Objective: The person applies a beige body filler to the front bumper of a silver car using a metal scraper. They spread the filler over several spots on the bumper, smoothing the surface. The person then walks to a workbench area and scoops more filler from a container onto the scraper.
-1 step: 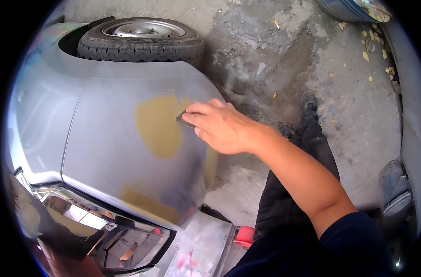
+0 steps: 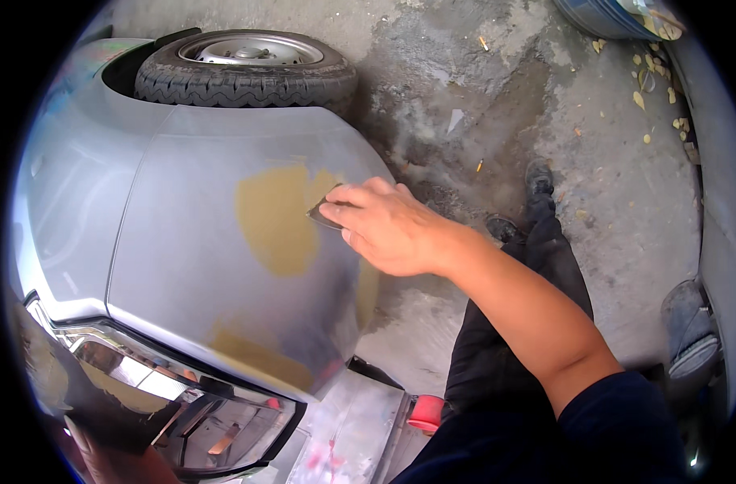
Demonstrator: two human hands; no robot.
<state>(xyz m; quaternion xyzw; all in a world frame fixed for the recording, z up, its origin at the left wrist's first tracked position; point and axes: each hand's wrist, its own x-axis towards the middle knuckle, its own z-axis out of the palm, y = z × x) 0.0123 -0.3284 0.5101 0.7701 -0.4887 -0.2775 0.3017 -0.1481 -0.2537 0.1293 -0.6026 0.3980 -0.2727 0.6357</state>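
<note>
My right hand point(image 2: 388, 222) pinches a small dark putty spreader point(image 2: 326, 214), its edge at or just above the grey car panel point(image 2: 182, 234); I cannot tell whether it touches. Right beside the blade is a rounded patch of mustard-coloured putty point(image 2: 277, 222). A second putty patch point(image 2: 263, 360) runs along the panel's lower edge near the headlight. At the lower left, my left hand point(image 2: 114, 458) holds a dark putty board point(image 2: 138, 411) smeared with the same putty. Part of that hand falls outside the picture.
A tyre point(image 2: 247, 85) on a steel rim sits at the panel's far end. The headlight point(image 2: 231, 431) lies below the panel, near a red round object point(image 2: 426, 413). A blue bucket point(image 2: 610, 18) stands at the far right; a grey vehicle side point(image 2: 727, 194) runs along the right edge.
The spreader has tilted slightly, showing more of its blade, and my right hand has shifted very slightly. The left hand and board look the same.
</note>
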